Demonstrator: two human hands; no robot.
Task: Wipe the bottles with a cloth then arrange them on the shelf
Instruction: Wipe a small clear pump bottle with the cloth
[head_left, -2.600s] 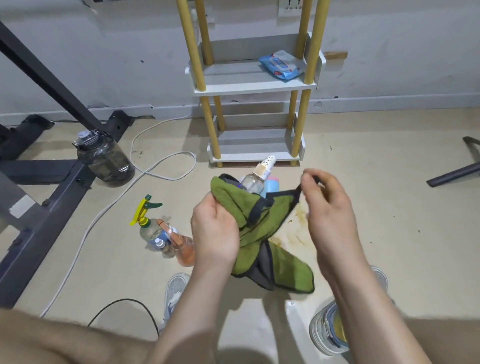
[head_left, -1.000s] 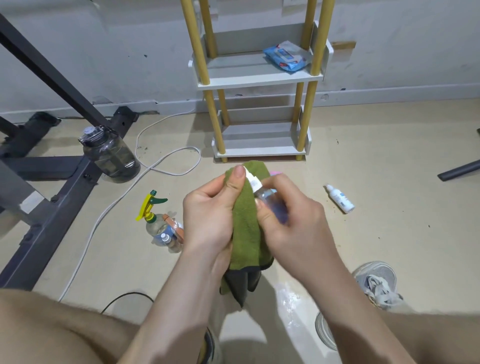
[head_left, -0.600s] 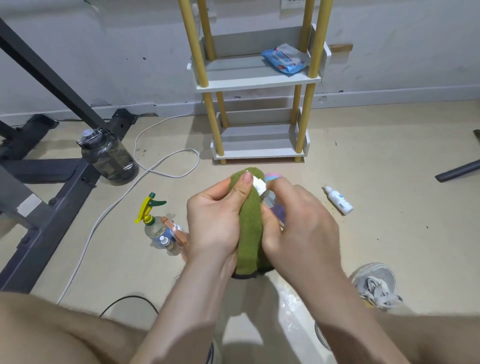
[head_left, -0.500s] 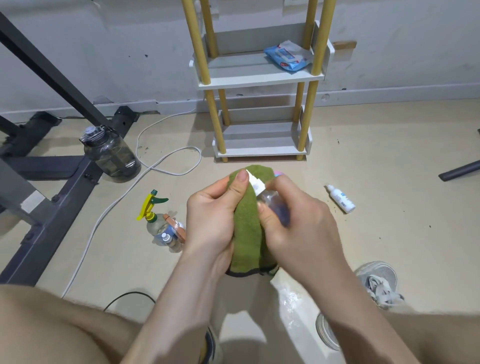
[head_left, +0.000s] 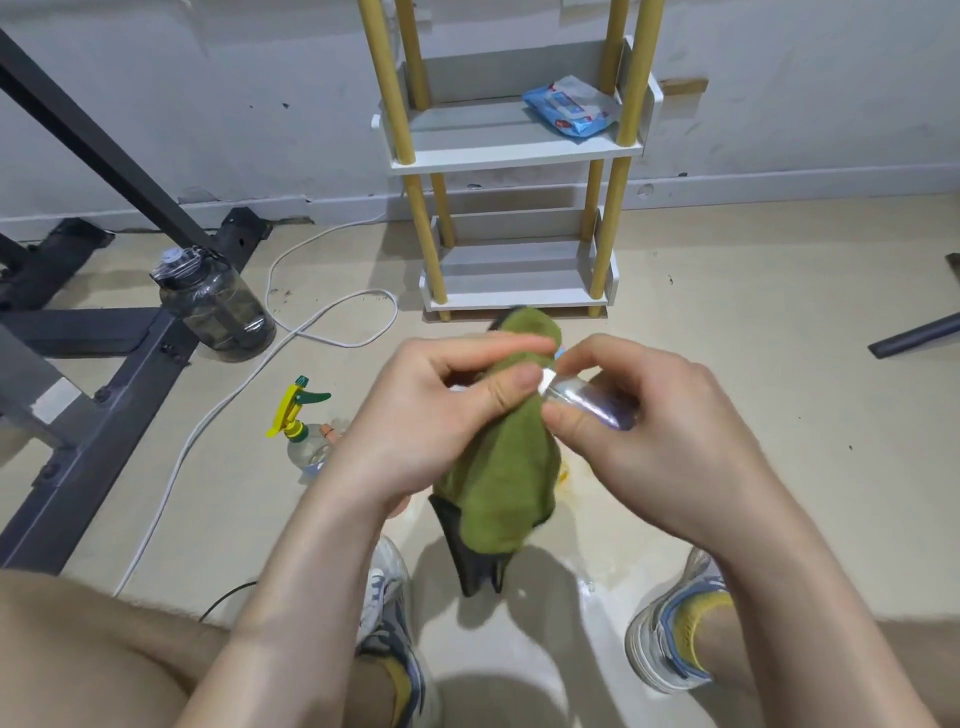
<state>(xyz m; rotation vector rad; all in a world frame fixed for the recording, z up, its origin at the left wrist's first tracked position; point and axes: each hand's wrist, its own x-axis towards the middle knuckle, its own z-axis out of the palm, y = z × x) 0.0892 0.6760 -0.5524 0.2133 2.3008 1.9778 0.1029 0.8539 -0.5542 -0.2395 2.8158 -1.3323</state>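
Mid-wipe at frame centre, with left hand (head_left: 415, 415) clamped on cloth (head_left: 498, 467) and right hand (head_left: 649, 431) pinching the bottle (head_left: 587, 402). Yet to stock the shelf (head_left: 514, 156) at top, and likely to wipe the spray bottle (head_left: 304, 447) at left.

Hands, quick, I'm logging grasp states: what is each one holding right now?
Left hand: closed, its grip wraps the green cloth against the bottle.
Right hand: closed, holding the small clear bottle.

We look down at our left hand (head_left: 415, 415) gripping a green cloth (head_left: 498, 467) over a small clear bottle's (head_left: 587, 402) cap, our right hand (head_left: 649, 441) pinching its body, white shelf (head_left: 514, 156) beyond, spray bottle (head_left: 301, 421) on floor at left.
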